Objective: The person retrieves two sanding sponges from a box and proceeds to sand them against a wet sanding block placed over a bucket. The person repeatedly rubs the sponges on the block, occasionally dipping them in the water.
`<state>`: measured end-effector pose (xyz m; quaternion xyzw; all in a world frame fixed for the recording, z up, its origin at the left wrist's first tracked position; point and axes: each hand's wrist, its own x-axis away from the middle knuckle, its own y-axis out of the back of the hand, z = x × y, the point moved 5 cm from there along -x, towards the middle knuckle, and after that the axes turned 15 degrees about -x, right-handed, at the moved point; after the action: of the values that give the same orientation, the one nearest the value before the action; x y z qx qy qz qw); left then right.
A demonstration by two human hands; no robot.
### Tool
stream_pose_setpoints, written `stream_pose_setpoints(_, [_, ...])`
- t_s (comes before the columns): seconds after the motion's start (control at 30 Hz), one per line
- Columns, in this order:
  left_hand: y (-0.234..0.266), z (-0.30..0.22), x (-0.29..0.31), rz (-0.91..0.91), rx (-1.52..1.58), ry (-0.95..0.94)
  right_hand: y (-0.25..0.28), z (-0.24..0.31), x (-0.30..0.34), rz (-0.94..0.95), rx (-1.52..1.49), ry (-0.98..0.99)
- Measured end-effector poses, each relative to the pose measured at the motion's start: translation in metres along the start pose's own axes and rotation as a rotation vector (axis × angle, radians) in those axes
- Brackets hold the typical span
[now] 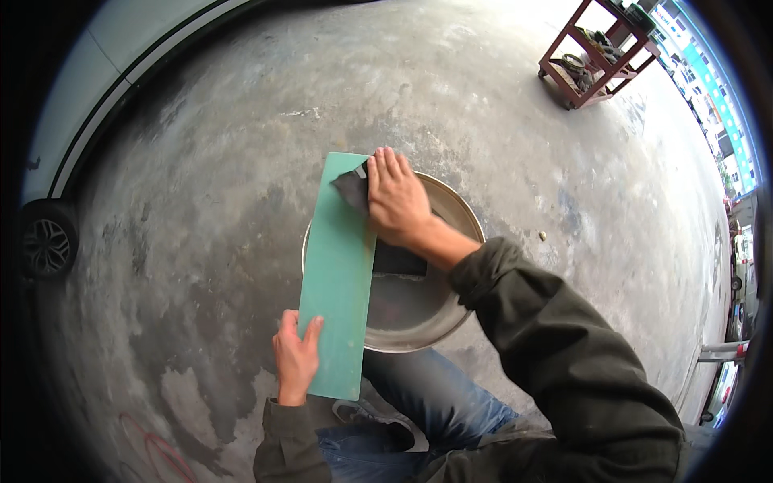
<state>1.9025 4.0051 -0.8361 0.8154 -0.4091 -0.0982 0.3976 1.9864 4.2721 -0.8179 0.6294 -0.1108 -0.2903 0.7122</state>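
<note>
A long, flat green board [336, 274] lies at a slant across a round metal basin [465, 216]. My left hand [296, 356] grips the board's left edge near its lower end, thumb on top. At the upper end, my right hand [397, 198] presses a dark sheet of sandpaper [352, 188] against the board, its fingers extended together along the right edge. Part of the sandpaper is under that palm and cannot be seen. Inside the basin is shallow, greyish liquid [403, 306] with a dark rectangular piece [400, 262], partly covered by the board and my right wrist.
A red wheeled cart [600, 68] holding assorted items stands at the far right. On the left is a light-coloured car [88, 72] with its wheel [48, 239] showing. A red hose or cord [165, 455] lies at lower left on the stained concrete floor [201, 201].
</note>
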Motion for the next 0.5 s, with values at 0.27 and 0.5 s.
stream_pose_setpoints(0.27, [0.004, 0.012, -0.002, -0.029, -0.02, -0.004, -0.02, 0.041, 0.036, 0.062, -0.255, 0.46])
stream_pose_setpoints(0.5, [0.008, 0.019, -0.002, -0.02, 0.002, 0.034, -0.038, 0.068, 0.052, 0.026, -0.181, 0.46])
